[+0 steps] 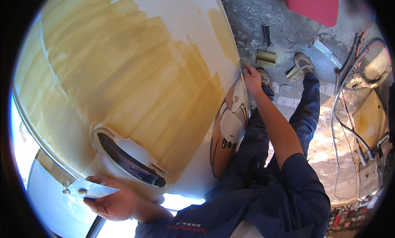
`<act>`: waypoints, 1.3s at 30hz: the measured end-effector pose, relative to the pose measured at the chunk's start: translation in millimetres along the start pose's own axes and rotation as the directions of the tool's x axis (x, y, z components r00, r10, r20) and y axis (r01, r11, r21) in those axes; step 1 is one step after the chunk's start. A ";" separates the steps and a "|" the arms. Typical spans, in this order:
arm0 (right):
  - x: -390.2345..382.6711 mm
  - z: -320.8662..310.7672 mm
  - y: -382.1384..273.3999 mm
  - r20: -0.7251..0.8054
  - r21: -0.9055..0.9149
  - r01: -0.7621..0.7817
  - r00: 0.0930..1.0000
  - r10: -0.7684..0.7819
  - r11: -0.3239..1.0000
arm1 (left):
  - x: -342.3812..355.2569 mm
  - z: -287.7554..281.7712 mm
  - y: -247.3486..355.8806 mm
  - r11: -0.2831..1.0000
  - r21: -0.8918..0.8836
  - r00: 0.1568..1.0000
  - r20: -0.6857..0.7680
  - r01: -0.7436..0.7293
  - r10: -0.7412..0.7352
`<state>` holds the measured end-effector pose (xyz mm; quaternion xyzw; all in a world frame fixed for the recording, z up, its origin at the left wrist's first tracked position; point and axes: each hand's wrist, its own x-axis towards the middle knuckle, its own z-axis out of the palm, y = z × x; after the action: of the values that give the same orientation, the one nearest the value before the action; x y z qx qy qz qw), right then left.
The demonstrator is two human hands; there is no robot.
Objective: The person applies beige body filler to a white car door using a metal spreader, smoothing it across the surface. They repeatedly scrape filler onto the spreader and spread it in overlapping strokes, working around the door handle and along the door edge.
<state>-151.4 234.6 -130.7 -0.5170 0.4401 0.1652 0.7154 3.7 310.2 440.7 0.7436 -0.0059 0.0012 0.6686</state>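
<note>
My left hand [113,200] grips a flat, shiny metal putty plate [96,188] at the lower left. Small brownish lumps sit on the plate. In front of me spreads a white vehicle panel [189,16], much of it coated in streaky yellow-brown filler [115,69]. A curved black door handle [127,162] is set in the panel near my left hand. My right hand [253,79] is closed at the panel's right edge, beside a cartoon animal picture [232,123]; its fingertips are partly hidden, so what it holds cannot be made out.
Vehicle glass [49,192] lies beyond my left hand. On the rough floor are a brownish curved piece [266,58], a pale strip [327,53] and a dark strip [267,35] near my feet. Hoses and cables [338,94] run down the right. A red object [313,5] stands at the top right.
</note>
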 end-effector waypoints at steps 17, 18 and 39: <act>-15.8 21.1 -12.0 -0.060 0.016 0.206 0.977 -0.204 0.978 | -4.9 -3.5 0.6 0.989 0.111 0.984 -0.140 -0.096 0.111; -21.1 21.8 -17.6 -0.050 0.004 0.185 0.982 -0.185 0.983 | -4.3 -6.3 2.4 0.995 0.077 0.995 -0.065 -0.068 0.073; -3.3 -20.5 -1.6 0.004 -0.023 0.076 0.997 -0.076 0.997 | 0.8 -9.8 1.5 0.997 0.029 0.993 0.099 -0.069 0.066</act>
<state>-161.6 216.6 -128.7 -0.5413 0.4170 0.1435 0.7159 4.6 319.7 443.3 0.7527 -0.0636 -0.0126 0.6551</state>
